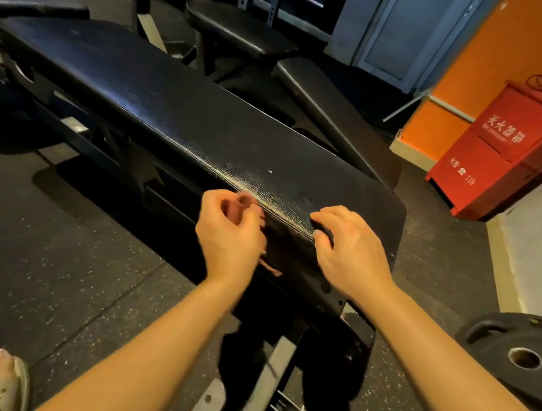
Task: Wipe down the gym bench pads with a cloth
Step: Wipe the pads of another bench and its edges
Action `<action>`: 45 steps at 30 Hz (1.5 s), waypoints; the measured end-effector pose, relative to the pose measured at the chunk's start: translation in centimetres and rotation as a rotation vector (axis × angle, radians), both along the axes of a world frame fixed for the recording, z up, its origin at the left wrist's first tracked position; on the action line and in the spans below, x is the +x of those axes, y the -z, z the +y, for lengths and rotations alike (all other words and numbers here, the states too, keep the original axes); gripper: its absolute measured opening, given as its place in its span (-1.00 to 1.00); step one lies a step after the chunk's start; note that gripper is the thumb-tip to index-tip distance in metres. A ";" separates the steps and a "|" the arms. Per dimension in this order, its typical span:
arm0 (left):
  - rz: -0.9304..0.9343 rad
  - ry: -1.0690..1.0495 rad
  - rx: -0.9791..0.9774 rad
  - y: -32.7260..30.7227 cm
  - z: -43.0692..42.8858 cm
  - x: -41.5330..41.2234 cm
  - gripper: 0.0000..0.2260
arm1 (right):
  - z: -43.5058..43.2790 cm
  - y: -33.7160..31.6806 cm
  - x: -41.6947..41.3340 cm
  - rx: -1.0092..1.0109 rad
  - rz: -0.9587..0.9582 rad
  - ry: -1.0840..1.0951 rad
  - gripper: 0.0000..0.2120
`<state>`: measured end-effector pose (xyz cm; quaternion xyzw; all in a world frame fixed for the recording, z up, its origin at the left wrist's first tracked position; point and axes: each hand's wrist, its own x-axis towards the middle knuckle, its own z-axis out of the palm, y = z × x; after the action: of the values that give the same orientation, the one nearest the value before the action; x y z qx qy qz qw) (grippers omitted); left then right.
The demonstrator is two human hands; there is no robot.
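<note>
Reaching to the near end of the long black leather-look bench pad (171, 114), both hands sit at its front edge. The left hand (228, 234) is curled round a small pinkish-red cloth (246, 199), blurred, right at the pad's seam, with a scrap dangling below the palm. The right hand (349, 249), just beside it, bends its fingers over the edge; whether it grips anything I cannot tell. A black weight plate (517, 355) lies on the speckled rubber floor (50, 263).

The red cabinet (515, 150) reads 灭火器箱 and 火警 119.
</note>
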<state>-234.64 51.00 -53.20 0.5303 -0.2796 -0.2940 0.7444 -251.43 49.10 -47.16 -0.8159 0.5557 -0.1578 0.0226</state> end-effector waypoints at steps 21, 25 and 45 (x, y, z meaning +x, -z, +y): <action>-0.047 0.060 0.058 0.4 -1.0 2.5 -0.78 | 0.6 1.7 0.9 -0.101 0.003 0.061 -0.65; 0.139 -0.002 0.200 0.6 -1.7 4.8 -0.81 | 1.1 2.2 0.6 -0.108 0.008 0.056 -0.64; 0.048 -0.287 0.113 0.4 -4.2 12.2 -0.84 | 0.9 2.5 0.2 -0.147 0.018 0.035 -0.64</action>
<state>-222.46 46.80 -53.64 0.5985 -0.1661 -0.2126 0.7543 -251.23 50.04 -49.66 -0.8070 0.5570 -0.1910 -0.0451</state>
